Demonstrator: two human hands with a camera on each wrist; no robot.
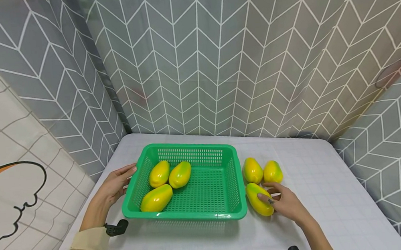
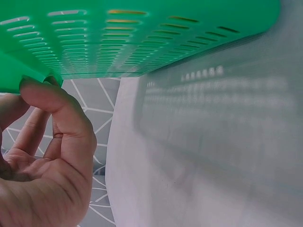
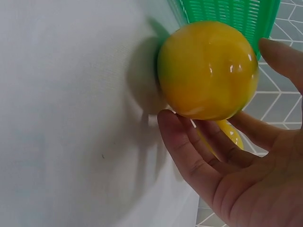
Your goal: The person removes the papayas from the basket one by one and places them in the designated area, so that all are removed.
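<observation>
A green plastic basket (image 1: 209, 214) stands on the table, with three yellow-green mangoes (image 1: 157, 198) in its left half. My left hand (image 1: 117, 184) is at the basket's left side and holds its rim, fingertips at the lip; the left wrist view shows a bent finger (image 2: 71, 113) against the green edge. To the right of the basket, my right hand (image 1: 284, 201) grips a mango (image 1: 258, 200), its thumb over the near side and fingers round the far side. In the right wrist view the fingertips (image 3: 173, 125) lie along this mango's (image 3: 208, 71) underside.
Two more mangoes (image 1: 253, 170) lie just behind the gripped one, beside the basket's right wall. A white cloth covers the table (image 1: 323, 193). Grey chevron-patterned curtains (image 1: 216, 59) stand behind and at both sides.
</observation>
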